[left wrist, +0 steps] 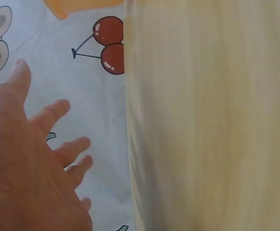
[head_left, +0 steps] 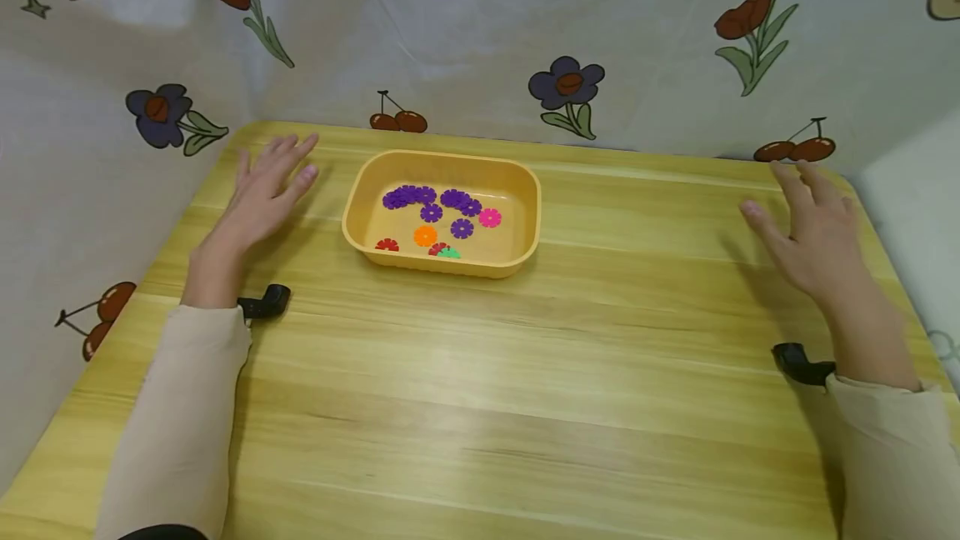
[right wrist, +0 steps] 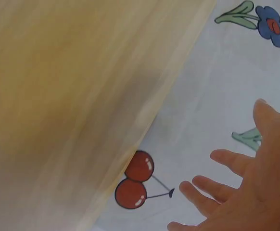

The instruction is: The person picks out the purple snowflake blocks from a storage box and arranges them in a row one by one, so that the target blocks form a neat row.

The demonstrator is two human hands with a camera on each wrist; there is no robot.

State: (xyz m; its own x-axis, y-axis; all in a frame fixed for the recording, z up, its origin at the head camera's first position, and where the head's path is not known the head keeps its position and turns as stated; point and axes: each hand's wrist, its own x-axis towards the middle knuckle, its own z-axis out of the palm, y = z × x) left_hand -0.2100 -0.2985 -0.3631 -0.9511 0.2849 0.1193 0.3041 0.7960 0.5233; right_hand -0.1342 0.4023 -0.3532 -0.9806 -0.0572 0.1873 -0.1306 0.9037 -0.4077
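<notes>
From my end I see a pale cloth (head_left: 480,48) printed with flowers, cherries and avocados behind a wood-grained table (head_left: 525,407). Two beige sleeves (head_left: 176,407) reach in over it from the near side. The yellow tray (head_left: 480,176) sits toward the back of the table, left of centre, its long axis running side to side, roughly parallel to the rear edge.

I have the left hand (head_left: 266,186) near the tray's left end, fingers released and loosely spread, pointing toward the back. The right hand (head_left: 813,232) is well apart from the tray, by the table's right rear corner, its fingers likewise relaxed and free. A black wrist piece (head_left: 273,302) juts inward at each cuff.

In the tray I count small notched discs: overlapping purple discs (head_left: 408,195) in two clusters along the back, two single purple ones, a pink disc (head_left: 491,217) at right, an orange disc (head_left: 425,236) nearer the front. The near rim partly hides two red discs (head_left: 387,245) and a green disc (head_left: 449,252), which overlaps one red.
</notes>
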